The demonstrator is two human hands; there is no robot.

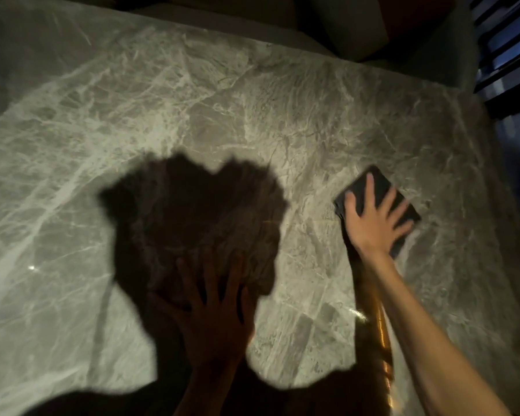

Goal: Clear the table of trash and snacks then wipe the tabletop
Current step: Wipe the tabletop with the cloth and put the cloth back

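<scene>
- Closest in, the left hand [215,307] lies flat on the marble tabletop [192,115], fingers spread, palm down, gripping nothing; it sits deep in shadow (detail there is hard to read).
- Around that hand, the person's own dark shadow [189,211] spreads across the stone, a rounded head shape reaching toward the middle of the slab.
- Over to the right, the bare right forearm [427,331] stretches in from the lower corner, brightly lit.
- At its end, the right hand [373,219] presses flat, fingers splayed, on a dark folded cloth [382,187]; it pushes down on the cloth rather than clutching it.
- That cloth lies on the right part of the tabletop, tilted at an angle, near the right edge.
- Further out, grey veined marble runs up and away.
- Beyond the far edge, dim cushions [342,25] show, and dark slats [505,55] at the top right.
</scene>
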